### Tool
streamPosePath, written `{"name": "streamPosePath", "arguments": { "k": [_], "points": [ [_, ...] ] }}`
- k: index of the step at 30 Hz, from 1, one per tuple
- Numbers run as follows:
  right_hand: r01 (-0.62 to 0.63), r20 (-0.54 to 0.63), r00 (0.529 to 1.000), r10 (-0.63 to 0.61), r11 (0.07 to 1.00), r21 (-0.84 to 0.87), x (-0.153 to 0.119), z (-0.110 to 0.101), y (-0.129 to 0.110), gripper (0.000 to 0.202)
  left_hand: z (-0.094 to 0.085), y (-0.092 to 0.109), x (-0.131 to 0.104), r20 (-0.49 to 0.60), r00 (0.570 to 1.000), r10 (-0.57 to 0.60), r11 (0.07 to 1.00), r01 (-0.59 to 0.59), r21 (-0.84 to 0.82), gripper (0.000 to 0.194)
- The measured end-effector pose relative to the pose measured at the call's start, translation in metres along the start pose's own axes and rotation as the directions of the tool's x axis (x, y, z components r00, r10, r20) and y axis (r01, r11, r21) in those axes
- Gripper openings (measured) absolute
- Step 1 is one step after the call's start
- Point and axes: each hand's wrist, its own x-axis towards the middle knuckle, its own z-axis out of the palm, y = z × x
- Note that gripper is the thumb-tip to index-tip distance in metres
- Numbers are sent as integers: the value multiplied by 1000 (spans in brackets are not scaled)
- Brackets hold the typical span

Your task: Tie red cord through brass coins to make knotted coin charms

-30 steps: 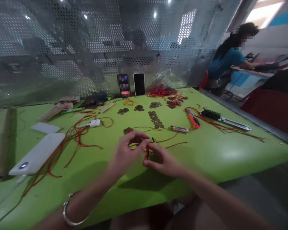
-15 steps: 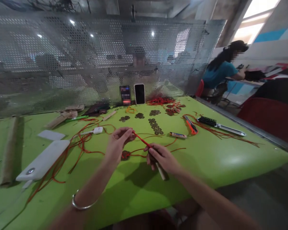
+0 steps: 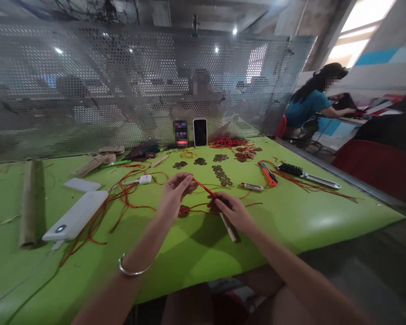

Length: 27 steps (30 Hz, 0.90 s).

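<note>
A red knotted cord (image 3: 205,188) stretches between my two hands, slanting down to the right. My left hand (image 3: 178,188) pinches its upper end between thumb and fingers. The lower end is pinched by my right hand (image 3: 228,206). Below, on the green table (image 3: 176,257), coins tied with red cord (image 3: 183,211) lie beside my left wrist. A pale flat stick (image 3: 228,227) rests under my right hand, its upper end hidden by the fingers. Just beyond the hands, a row of dark coins (image 3: 221,175) lies flat.
At left are a white power bank (image 3: 77,215), a cardboard tube (image 3: 29,205) and tangled red cords (image 3: 123,192). A glue tube (image 3: 252,186), a utility knife (image 3: 269,174) and a brush (image 3: 291,170) lie at right. Two phones stand against the perforated screen (image 3: 138,99). A person (image 3: 307,106) sits beyond.
The view has shifted slightly, so the table items appear farther right on the left side. Both hands keep the cord stretched. The seated person's arm reaches farther forward.
</note>
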Motion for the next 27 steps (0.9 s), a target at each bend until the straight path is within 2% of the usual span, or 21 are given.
{"name": "streamPosePath", "arguments": {
  "k": [4, 8, 15, 19, 23, 27],
  "points": [
    [-16, 77, 997, 8, 995, 94, -1, 3, -1, 28, -4, -6, 2, -22, 999, 39, 999, -39, -23, 26],
    [-64, 167, 985, 30, 977, 203, -2, 3, 1, 32, -7, -13, 5, 10, 998, 54, 998, -54, -30, 28],
    [-77, 104, 993, 54, 971, 225, 2, 3, -2, 30, -6, -19, 8, 121, 991, 55, 998, -54, -12, 37],
    [-63, 55, 997, 52, 975, 214, 2, 2, -1, 30, -2, -26, 4, 229, 973, -22, 996, 1, 89, 47],
    [-36, 17, 999, 33, 985, 170, 1, 1, 1, 30, 4, -35, -4, 309, 946, -101, 968, 22, 248, 36],
    [-13, 25, 1000, 10, 993, 119, -1, 2, 3, 30, 5, -38, -7, 258, 964, -67, 944, -22, 330, 27]
  ]
}}
